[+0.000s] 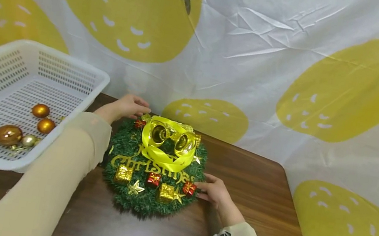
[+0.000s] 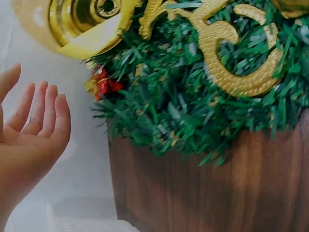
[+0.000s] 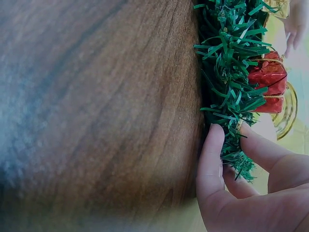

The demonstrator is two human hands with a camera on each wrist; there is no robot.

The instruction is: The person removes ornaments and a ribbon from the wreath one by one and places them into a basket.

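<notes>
**pinecone_pat:** So what's going on with the round green tinsel Christmas wreath? It's lying flat on the dark brown wooden surface, toward the far edge and a bit left of the middle. It's wearing a shiny yellow ribbon bow with two gold bells, a gold glitter "Christmas" script, and small red and gold foil gift boxes along its near side.

**tinsel_tom:** Right hand is sitting at the wreath's right near rim. In the right wrist view, the thumb and fingers are closing in on the green needles, so that grip is pinching the wreath's edge just below a little red foil gift box.

**pinecone_pat:** And the left hand?

**tinsel_tom:** It's reaching over to the far left rim of the wreath. The left wrist view is showing the palm with fingers straight and together, spread off from the thumb, holding nothing. There's a gap between them and the greenery there, so that grip is open. From the head view I can't tell whether the fingertips are touching the wreath.

**pinecone_pat:** Anything else around?

**tinsel_tom:** A white perforated plastic basket is sitting at the left edge of the surface, just beside the wreath, with a few gold and bronze bauble ornaments lying in its near part. A white sheet with big yellow fruit prints is hanging behind it all.
</notes>
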